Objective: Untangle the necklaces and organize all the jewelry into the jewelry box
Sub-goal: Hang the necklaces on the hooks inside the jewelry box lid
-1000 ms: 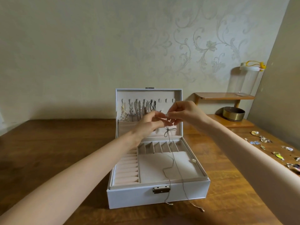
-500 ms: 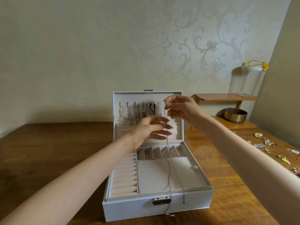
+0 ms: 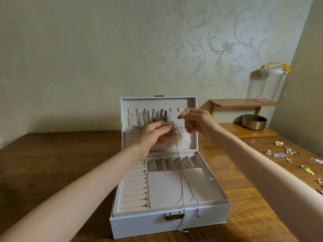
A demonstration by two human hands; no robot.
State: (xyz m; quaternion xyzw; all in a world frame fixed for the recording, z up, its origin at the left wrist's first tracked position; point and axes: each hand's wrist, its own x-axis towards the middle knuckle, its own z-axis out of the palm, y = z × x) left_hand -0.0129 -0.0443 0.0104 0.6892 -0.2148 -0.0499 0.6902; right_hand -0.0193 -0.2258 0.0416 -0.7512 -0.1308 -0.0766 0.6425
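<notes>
A white jewelry box (image 3: 201, 217) stands open on the wooden table, its lid upright. Several necklaces (image 3: 145, 118) hang from the lid's hooks, and the hooks at the right are free. My left hand (image 3: 155, 135) pinches the bow pendant of a thin silver necklace (image 3: 182, 187) in front of the lid. Its two strands hang down across the tray and over the front wall by the clasp. My right hand (image 3: 197, 123) is just right of the pendant at hook height, thumb and forefinger pinched on the fine chain.
Several small loose jewelry pieces (image 3: 288, 151) lie on the table at the right. A brass-coloured round tin (image 3: 254, 122) sits on a low wooden shelf (image 3: 244, 103) at the back right, with a clear jar (image 3: 267, 84) on top. A wall stands behind the box.
My left hand went from open to pinching the pendant, which is now lifted to hook height. My right hand moved slightly right. The chain's ends were drawn up onto the box front.
</notes>
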